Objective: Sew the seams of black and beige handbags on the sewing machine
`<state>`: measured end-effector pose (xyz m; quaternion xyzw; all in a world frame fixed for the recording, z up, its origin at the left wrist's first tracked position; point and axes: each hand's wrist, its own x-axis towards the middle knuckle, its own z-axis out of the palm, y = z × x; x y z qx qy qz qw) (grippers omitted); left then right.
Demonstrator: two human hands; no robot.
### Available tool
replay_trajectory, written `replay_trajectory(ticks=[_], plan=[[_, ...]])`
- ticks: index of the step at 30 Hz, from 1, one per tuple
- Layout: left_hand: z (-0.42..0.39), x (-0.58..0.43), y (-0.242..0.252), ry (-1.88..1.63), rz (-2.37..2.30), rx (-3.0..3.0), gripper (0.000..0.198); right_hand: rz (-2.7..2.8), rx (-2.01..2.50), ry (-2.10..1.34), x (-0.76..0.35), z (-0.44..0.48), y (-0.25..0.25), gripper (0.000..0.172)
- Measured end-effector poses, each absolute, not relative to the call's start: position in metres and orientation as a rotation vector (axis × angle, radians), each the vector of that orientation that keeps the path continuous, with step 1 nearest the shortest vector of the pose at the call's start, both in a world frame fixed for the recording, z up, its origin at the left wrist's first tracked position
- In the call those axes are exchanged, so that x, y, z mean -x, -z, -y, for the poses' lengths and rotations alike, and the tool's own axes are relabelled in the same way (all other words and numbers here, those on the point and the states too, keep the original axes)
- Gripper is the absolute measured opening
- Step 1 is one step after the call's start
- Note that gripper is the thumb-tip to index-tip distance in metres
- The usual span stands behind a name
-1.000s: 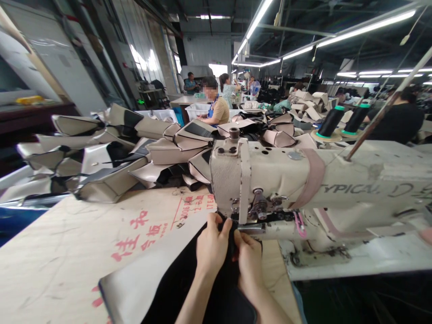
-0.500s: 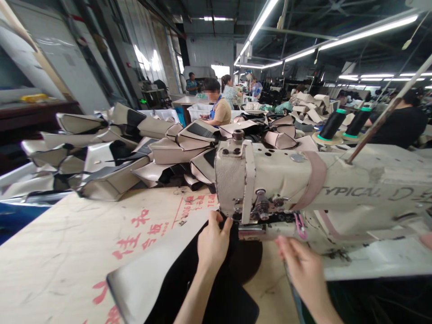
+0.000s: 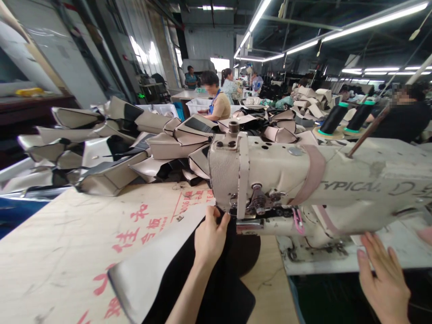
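Beside the needle area of a cream sewing machine [image 3: 270, 173], my left hand [image 3: 209, 238] pinches the edge of a bag piece [image 3: 151, 265]. The piece is pale beige on one face and black on the other, and it drapes over the plywood table toward me. Its far edge disappears under the machine head, so the needle and seam are hidden. My right hand [image 3: 384, 274] is open with its fingers stretched out, at the white machine bed [image 3: 344, 261] on the right. I see nothing held in it.
Many beige and black bag pieces [image 3: 114, 173] lie heaped beyond the plywood table [image 3: 77, 234]. Two black thread spools [image 3: 332, 119] stand behind the machine, near a slanting rod [image 3: 371, 128]. A co-worker [image 3: 219, 101] sits farther back, and another person [image 3: 405, 117] is at right.
My right hand has moved right, away from beside the machine's arm, and its curled fingers have straightened. My left hand keeps its hold on the bag piece in nearly the same place.
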<state>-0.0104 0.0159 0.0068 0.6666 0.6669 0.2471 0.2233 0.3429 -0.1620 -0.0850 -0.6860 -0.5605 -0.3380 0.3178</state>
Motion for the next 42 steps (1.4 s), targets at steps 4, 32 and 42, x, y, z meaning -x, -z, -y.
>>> replay_trajectory(ticks=[4, 32, 42], plan=[[-0.012, 0.012, -0.002, -0.708, -1.824, -1.864, 0.026, 1.443, 1.797, 0.856, -0.341, 0.164, 0.072, 0.042], [-0.049, 0.011, 0.001, -0.598, -1.941, -1.880, 0.029, 1.398, 1.932, 0.922, -0.338, 0.150, 0.032, 0.041], [-0.047, 0.014, 0.002, -0.634, -1.848, -1.910, 0.034, 1.405, 1.847, 0.867, -0.348, 0.147, 0.041, 0.053]])
